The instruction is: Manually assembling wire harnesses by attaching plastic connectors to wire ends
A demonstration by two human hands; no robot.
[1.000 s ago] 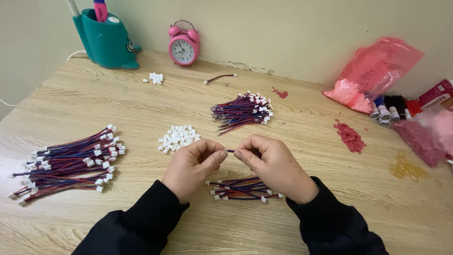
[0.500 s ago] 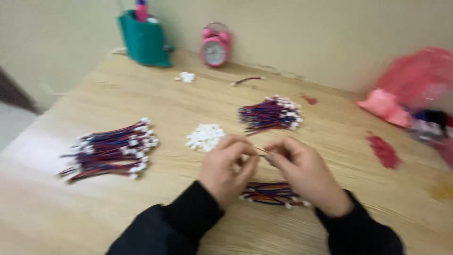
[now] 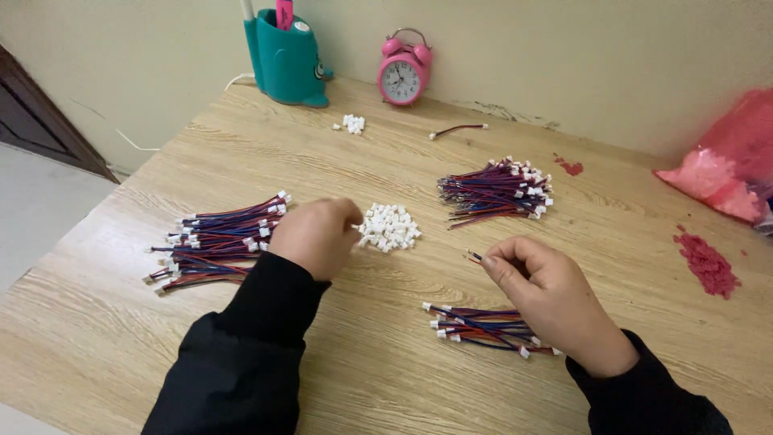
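1. A wooden counter (image 3: 241, 354) stands against a pale wall, with a teal pen holder (image 3: 283, 56) and a pink alarm clock (image 3: 403, 74) at the back.
2. The right hand (image 3: 555, 302) has its grip pinched shut on a red-and-blue wire (image 3: 473, 257); a small wire bunch (image 3: 483, 326) lies just beneath it.
3. The left hand (image 3: 316, 236) reaches the pile of white connectors (image 3: 388, 227) just right of it; its fingertips are hidden, so whether they hold one I cannot tell.
4. Judged from the piles: the large bundle (image 3: 217, 240) left of that hand looks finished, while the far bundle (image 3: 498, 189) remains.
5. Half a second ago both hands met over the wire; now they are apart.
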